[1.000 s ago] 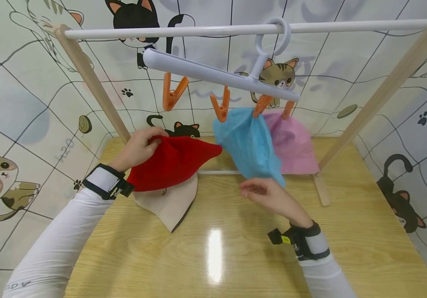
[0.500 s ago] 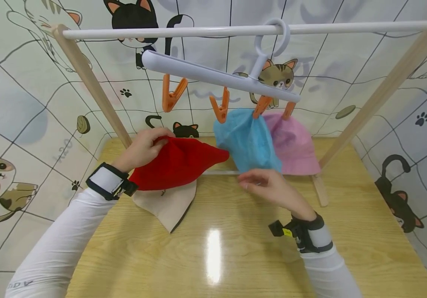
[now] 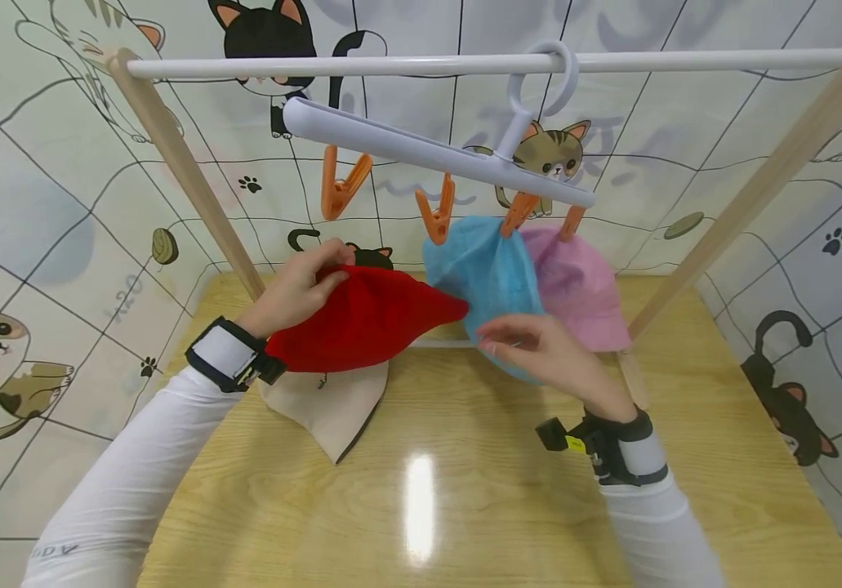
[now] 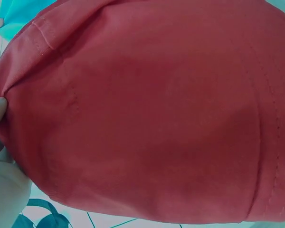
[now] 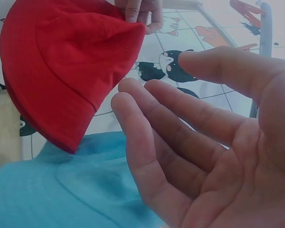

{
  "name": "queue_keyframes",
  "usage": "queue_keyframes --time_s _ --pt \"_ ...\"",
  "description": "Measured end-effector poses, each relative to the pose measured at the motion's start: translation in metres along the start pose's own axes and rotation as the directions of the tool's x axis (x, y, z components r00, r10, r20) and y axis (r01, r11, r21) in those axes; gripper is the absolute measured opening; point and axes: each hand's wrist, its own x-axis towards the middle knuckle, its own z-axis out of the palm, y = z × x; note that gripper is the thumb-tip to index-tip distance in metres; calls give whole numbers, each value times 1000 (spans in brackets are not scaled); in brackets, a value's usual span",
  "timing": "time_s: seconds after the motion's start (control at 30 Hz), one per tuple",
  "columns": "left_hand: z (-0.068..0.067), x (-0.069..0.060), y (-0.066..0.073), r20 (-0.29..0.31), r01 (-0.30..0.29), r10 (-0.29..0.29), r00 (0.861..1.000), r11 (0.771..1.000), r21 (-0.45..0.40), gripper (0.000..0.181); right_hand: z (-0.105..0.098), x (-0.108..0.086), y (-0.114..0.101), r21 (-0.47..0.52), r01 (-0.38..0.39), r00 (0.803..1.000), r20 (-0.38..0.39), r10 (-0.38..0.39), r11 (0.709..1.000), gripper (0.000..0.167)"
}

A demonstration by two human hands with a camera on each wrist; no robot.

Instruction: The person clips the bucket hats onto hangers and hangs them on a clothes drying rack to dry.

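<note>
A person's left hand point(image 3: 294, 290) pinches the crown of a red bucket hat point(image 3: 365, 327) at left, partly hiding a beige hat point(image 3: 336, 408) on the wooden table point(image 3: 479, 498), while the right hand point(image 3: 553, 355), thumb spread from relaxed fingers, is near a blue bucket hat point(image 3: 481, 265) clipped beside a pink hat point(image 3: 581, 290) at right.

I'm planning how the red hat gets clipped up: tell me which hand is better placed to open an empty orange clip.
Probably the right hand: it holds nothing, its thumb apart from its fingers. The left hand pinches the red hat, so working an empty orange clip could mean letting go.
</note>
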Motion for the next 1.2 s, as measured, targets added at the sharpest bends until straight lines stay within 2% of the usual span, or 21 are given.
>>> queue_keyframes --time_s 0.13,0.63,0.97,1.2 --pt "2 4 2 -5 -24 24 1000 1000 -7 18 -5 4 -5 -7 18 1000 3 -18 1000 26" --pt "4 12 12 15 -45 45 999 998 -33 18 -13 22 -26 -56 61 998 0 -61 997 25" --pt "5 20 16 -7 -134 134 991 990 -34 18 -22 34 -49 -109 32 999 -36 -36 994 27" --pt "4 24 23 -5 -127 127 992 991 -27 18 -28 43 -65 -141 65 995 -66 -75 988 27"
